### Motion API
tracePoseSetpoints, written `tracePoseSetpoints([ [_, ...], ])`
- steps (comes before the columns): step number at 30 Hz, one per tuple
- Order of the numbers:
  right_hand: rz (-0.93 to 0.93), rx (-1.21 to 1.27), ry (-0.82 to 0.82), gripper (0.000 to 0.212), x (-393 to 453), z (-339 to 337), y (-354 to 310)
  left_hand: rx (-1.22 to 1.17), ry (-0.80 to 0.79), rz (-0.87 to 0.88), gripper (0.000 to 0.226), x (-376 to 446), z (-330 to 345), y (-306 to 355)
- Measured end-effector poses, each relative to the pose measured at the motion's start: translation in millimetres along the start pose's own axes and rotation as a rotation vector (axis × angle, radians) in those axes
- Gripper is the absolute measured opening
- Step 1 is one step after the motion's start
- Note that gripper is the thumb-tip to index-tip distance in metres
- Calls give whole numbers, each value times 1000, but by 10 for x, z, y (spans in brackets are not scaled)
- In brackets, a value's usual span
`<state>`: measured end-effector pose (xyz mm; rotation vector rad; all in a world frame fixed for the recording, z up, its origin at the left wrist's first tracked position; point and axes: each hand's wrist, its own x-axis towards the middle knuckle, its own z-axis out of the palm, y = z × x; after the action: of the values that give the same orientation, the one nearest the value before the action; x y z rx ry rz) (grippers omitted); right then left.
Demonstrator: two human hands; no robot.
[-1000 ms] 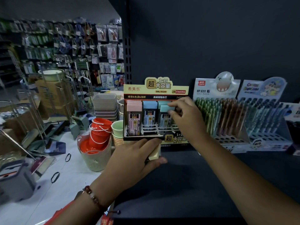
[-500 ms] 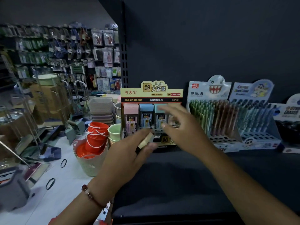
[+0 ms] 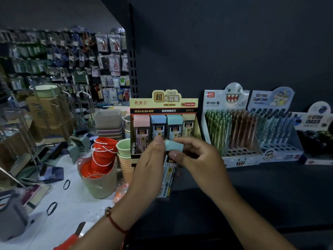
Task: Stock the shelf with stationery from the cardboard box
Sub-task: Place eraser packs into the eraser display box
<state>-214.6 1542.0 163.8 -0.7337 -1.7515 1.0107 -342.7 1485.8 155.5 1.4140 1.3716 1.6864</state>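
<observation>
A yellow display box of pencil lead cases stands on the dark shelf, with pink, blue, teal and cream capped cases in its back row. In front of the box, my left hand grips a teal-capped lead case whose long body points down behind the fingers. My right hand pinches the teal cap between thumb and fingers. Whether my left hand holds more cases is hidden.
To the right on the shelf stand a shark pen display, a cartoon pen display and an eraser box. Left of the shelf are red buckets in a basket, stacked cups, stacked trays and wire racks.
My right hand left the display box and came back to my left hand, where it now pinches a teal cap. My left hand rose from the shelf edge.
</observation>
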Motion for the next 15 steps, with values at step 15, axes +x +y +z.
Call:
tracePoseSetpoints([
  [15,-154,-137,140,11,453,-521,-202,866,-124,355,48,9,-483,-151],
])
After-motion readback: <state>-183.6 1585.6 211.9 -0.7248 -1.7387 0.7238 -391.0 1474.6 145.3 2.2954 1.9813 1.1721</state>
